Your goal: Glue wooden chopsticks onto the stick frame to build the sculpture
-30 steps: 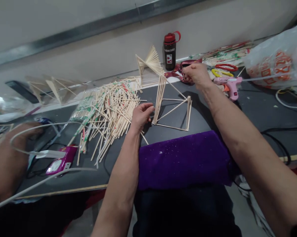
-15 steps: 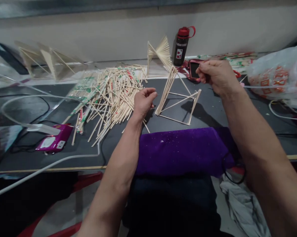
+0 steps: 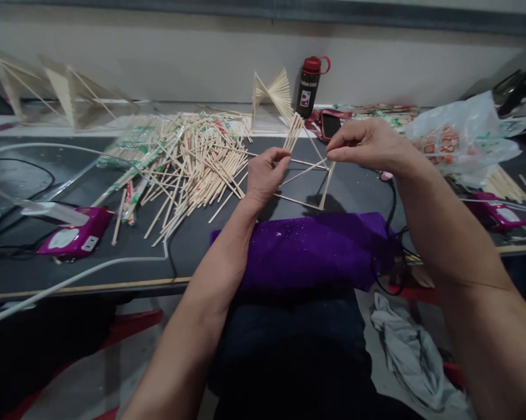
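My left hand (image 3: 268, 172) is in a pinch beside the stick frame, its thumb and forefinger near the leaning row of sticks. A thin wooden stick (image 3: 232, 151) runs out to the left from behind this hand, seemingly held in it. My right hand (image 3: 370, 146) is closed, thumb and forefinger together at the right upper corner of the frame, by the end of a slanting stick. What lies between those fingertips is too small to tell. The open frame of wooden sticks (image 3: 302, 204) stands on the dark table, its left side partly hidden by my left hand.
A loose pile of sticks (image 3: 214, 181) lies to the left. Behind stand a twisted stick model (image 3: 274, 96) and a dark bottle with red lid (image 3: 309, 87). A purple cloth (image 3: 310, 248) covers the front edge. A magenta device (image 3: 76, 233) and a plastic bag (image 3: 457, 131) flank the area.
My right hand has come down and left to the frame's upper corner. My left hand has moved right, over the frame's left side. The view has shifted a little to the right.
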The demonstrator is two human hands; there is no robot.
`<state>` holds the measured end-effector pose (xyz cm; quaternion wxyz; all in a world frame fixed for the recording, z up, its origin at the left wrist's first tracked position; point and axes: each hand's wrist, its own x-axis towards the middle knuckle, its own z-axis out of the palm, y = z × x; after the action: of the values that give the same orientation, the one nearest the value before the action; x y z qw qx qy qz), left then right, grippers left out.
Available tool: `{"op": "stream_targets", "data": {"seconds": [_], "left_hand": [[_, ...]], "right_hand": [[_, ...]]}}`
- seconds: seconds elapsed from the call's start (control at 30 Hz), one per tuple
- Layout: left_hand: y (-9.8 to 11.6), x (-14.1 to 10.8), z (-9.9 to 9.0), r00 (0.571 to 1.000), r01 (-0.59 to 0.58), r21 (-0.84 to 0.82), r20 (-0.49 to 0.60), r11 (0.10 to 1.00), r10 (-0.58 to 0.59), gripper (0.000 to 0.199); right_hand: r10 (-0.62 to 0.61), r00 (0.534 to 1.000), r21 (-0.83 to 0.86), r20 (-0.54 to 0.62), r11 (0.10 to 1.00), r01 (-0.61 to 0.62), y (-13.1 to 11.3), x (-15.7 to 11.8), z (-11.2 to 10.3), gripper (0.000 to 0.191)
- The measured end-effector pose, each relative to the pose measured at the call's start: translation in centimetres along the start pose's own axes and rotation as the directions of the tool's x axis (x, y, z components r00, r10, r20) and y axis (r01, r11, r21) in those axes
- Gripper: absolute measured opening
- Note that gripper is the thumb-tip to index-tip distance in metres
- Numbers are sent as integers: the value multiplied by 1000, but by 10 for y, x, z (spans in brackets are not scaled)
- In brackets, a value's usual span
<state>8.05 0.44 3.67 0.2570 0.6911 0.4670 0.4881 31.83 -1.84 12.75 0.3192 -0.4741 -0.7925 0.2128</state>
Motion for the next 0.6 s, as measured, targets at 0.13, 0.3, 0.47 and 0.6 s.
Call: {"op": "stream_targets", "data": {"seconds": [0.13,0.3,0.47,0.6], "left_hand": [[-11,0,2,997,-25,37,-65,999,28,16],[-19,2,2,993,-47,47,-105,998,51,15],[-14,1,2,992,-67,58,-98,996,73,15],[-14,3,-2,995,-9,13,-97,1000,10,20]], "right_hand": [[-109,994,-179,-3,978,106,8,2,3,4],[-165,986,-182,-40,971,155,13,2,7,6],[-196,976,-163,-93,970,179,14,-2,12,10],[-173,977,-150,-126,977,154,13,-5,15,9]]}}
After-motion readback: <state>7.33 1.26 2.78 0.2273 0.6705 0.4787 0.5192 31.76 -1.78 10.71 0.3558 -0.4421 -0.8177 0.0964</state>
